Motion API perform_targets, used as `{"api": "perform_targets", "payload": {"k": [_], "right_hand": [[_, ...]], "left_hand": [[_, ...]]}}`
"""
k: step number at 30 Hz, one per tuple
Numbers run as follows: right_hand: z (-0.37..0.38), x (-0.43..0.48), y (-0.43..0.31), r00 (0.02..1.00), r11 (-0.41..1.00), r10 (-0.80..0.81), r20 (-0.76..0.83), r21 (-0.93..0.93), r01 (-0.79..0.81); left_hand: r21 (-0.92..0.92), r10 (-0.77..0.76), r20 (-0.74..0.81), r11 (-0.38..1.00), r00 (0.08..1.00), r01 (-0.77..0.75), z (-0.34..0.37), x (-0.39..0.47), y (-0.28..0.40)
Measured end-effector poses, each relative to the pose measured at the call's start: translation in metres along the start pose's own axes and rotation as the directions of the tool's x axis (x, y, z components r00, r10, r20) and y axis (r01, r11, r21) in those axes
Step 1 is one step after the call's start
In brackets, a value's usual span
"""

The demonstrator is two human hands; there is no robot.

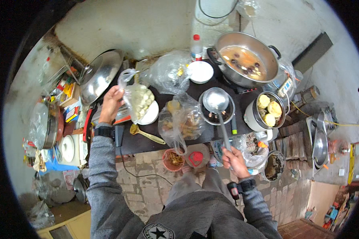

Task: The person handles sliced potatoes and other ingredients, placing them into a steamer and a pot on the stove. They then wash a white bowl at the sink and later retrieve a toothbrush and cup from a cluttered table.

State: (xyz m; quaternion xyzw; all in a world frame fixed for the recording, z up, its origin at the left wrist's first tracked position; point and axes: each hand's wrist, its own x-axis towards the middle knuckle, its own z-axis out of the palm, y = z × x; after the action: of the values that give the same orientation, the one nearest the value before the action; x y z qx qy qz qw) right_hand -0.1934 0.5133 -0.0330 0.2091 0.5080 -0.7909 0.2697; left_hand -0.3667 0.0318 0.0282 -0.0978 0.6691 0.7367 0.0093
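Observation:
My left hand [112, 100] grips the gathered top of a clear plastic bag with pale, chunky pieces [140, 100] in it, partly over a white bowl [150, 114]. In my right hand [235, 161] is the handle of a metal ladle [215, 99], whose bowl is over a metal bowl [231, 115] with a few small pieces in it. A large steel pot [245, 78] at the back right contains brownish broth with dark round pieces. Between my hands lies a plastic bag of brownish food [189, 125].
Right of the metal bowl stands a small cooker [252, 118] with yellow rounds on top. A spoon with paste [149, 137] lies near the front edge. Behind are a white bowl [201, 72], a red-capped bottle [196, 47] and a large metal lid [103, 77]. A red basket [168, 167] is below.

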Motion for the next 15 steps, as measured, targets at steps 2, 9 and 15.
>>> {"api": "perform_targets", "payload": {"k": [2,9,15], "right_hand": [[-0.003,-0.022,-0.015,0.999,0.996,0.021,-0.025,-0.090,-0.023],[-0.016,-0.092,-0.092,1.000,0.983,0.006,-0.017,-0.182,-0.009],[-0.031,-0.081,-0.190,0.939,0.889,-0.338,-0.070,-0.351,0.294]], "left_hand": [[0.058,-0.004,0.027,0.998,1.000,0.003,-0.002,-0.001,-0.003],[-0.003,0.018,0.034,1.000,0.999,-0.018,-0.004,0.005,0.001],[-0.043,0.064,0.069,0.997,0.996,-0.062,-0.005,0.001,0.008]]}}
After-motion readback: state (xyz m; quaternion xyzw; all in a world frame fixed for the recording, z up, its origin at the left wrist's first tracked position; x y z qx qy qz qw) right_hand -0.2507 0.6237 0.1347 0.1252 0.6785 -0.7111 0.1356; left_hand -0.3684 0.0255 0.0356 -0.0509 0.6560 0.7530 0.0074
